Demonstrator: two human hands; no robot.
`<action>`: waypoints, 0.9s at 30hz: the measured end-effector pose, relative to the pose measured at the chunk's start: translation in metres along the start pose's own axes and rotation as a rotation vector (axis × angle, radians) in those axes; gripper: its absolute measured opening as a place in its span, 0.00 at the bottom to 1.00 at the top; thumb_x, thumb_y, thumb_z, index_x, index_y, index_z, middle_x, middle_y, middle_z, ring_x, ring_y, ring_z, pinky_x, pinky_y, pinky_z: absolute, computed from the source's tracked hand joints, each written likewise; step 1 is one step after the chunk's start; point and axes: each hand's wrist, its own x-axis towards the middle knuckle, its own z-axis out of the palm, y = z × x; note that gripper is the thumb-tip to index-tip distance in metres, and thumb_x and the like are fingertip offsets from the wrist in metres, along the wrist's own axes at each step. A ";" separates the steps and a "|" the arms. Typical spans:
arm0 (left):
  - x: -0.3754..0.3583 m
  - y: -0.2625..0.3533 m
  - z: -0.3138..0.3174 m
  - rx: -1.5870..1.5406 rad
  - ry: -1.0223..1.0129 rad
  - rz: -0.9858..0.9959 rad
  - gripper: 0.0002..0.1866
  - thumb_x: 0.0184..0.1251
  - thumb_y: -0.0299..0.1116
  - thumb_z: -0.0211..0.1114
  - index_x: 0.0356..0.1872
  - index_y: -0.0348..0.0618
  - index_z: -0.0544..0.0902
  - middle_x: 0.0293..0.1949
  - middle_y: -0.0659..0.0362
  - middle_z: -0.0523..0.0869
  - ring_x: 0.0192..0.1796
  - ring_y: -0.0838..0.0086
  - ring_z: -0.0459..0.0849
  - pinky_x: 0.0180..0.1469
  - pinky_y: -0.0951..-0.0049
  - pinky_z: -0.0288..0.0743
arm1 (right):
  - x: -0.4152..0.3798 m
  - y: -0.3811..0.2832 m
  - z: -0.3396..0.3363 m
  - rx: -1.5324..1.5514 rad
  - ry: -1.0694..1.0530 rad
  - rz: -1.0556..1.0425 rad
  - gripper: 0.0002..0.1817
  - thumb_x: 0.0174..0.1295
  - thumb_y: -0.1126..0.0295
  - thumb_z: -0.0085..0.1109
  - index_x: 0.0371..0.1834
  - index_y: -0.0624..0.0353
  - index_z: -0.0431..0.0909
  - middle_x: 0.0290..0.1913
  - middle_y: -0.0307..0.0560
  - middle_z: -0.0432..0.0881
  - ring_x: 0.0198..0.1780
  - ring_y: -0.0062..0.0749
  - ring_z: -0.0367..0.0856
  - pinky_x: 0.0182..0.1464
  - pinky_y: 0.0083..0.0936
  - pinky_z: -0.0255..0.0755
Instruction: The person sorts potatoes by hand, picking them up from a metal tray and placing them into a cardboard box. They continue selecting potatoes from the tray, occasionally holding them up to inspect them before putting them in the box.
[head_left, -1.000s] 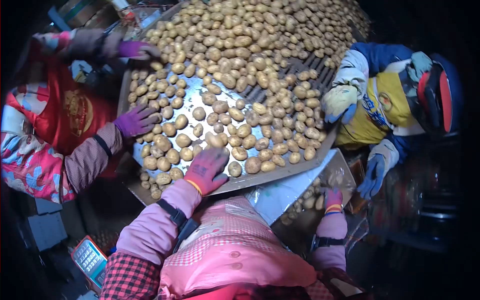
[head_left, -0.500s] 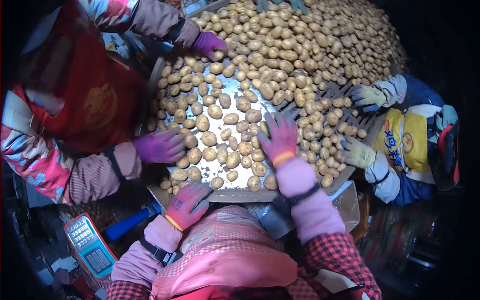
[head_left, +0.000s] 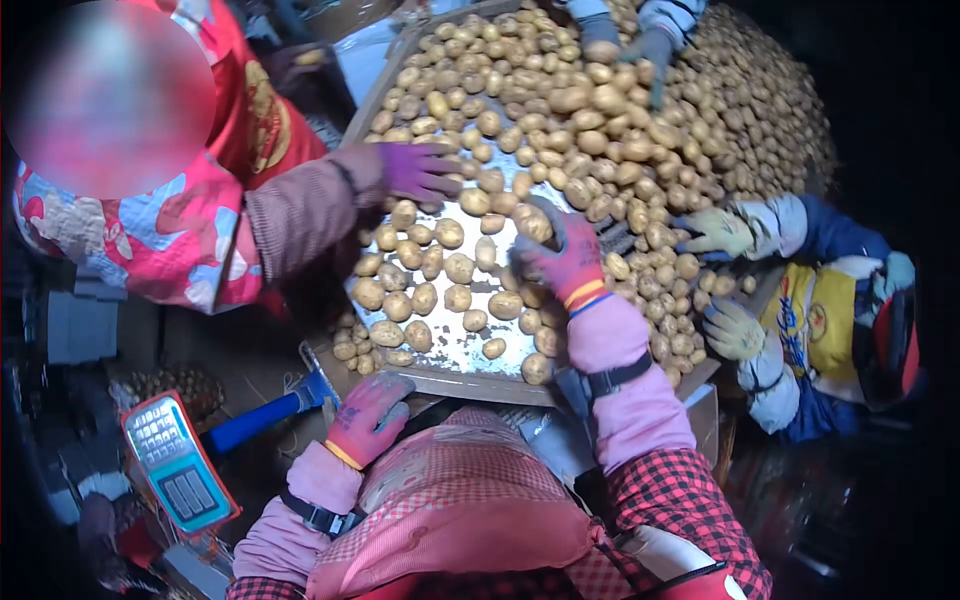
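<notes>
My right hand [head_left: 565, 258], in a pink glove with grey fingers, is over the right part of the metal sorting surface [head_left: 450, 345]. Its fingers curl round a potato [head_left: 532, 223], while other potatoes lie close under the palm. My left hand [head_left: 370, 418], gloved alike, rests by the wooden front edge [head_left: 480, 387] with its thumb apart from the fingers and nothing visible in it. Loose potatoes [head_left: 459, 268] of mixed size are spread across the shiny metal between my hands and the far side.
At left, a co-worker's purple-gloved hand [head_left: 418, 172] reaches over the potatoes. Another's gloved hands [head_left: 735, 332] are at right, and a third person's hands [head_left: 650, 58] touch the large heap [head_left: 740, 100] behind. A scale display [head_left: 180, 465] and blue bar [head_left: 255, 420] stand at lower left.
My right hand has curled round a potato; my left has hardly moved. The left co-worker's body has shifted, with one purple glove reaching farther in. The far person's hands have come forward among tumbling potatoes.
</notes>
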 end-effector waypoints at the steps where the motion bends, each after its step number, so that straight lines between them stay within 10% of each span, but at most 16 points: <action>1: 0.006 0.003 -0.001 -0.008 -0.011 0.036 0.24 0.61 0.36 0.64 0.59 0.43 0.79 0.60 0.49 0.80 0.66 0.52 0.73 0.71 0.55 0.62 | -0.013 -0.006 -0.006 0.028 0.048 -0.019 0.38 0.46 0.50 0.72 0.63 0.48 0.75 0.44 0.53 0.82 0.46 0.50 0.79 0.54 0.43 0.70; 16: 0.083 0.058 0.026 0.043 -0.291 0.530 0.24 0.59 0.33 0.68 0.59 0.43 0.79 0.56 0.47 0.81 0.61 0.50 0.76 0.64 0.55 0.69 | -0.191 -0.020 -0.098 -0.068 0.396 0.226 0.41 0.43 0.58 0.78 0.63 0.56 0.73 0.54 0.50 0.78 0.51 0.46 0.79 0.55 0.39 0.73; 19: 0.097 0.075 0.035 0.012 -0.374 0.596 0.25 0.59 0.32 0.67 0.59 0.42 0.79 0.56 0.47 0.81 0.61 0.50 0.76 0.64 0.56 0.69 | -0.226 -0.018 -0.099 1.490 0.469 0.404 0.44 0.55 0.65 0.72 0.74 0.57 0.58 0.59 0.46 0.73 0.60 0.30 0.76 0.59 0.30 0.73; 23: 0.103 0.082 0.047 -0.027 -0.438 0.699 0.23 0.58 0.28 0.66 0.57 0.40 0.80 0.55 0.47 0.82 0.60 0.52 0.78 0.63 0.57 0.70 | -0.275 -0.023 -0.113 1.244 0.579 0.542 0.32 0.68 0.65 0.58 0.74 0.55 0.59 0.46 0.39 0.80 0.40 0.20 0.81 0.36 0.18 0.77; 26: 0.109 0.096 0.066 -0.069 -0.458 0.761 0.21 0.58 0.26 0.65 0.55 0.38 0.81 0.54 0.46 0.83 0.59 0.52 0.79 0.63 0.57 0.71 | -0.326 -0.022 -0.105 0.956 0.803 0.502 0.31 0.63 0.72 0.64 0.71 0.55 0.66 0.59 0.43 0.78 0.54 0.24 0.77 0.53 0.22 0.75; 27: 0.110 0.098 0.072 -0.086 -0.497 0.804 0.21 0.58 0.26 0.65 0.55 0.38 0.81 0.54 0.46 0.83 0.59 0.52 0.79 0.63 0.57 0.71 | -0.356 -0.012 -0.105 0.357 0.814 0.556 0.32 0.60 0.76 0.66 0.70 0.57 0.67 0.64 0.44 0.75 0.61 0.25 0.74 0.60 0.24 0.71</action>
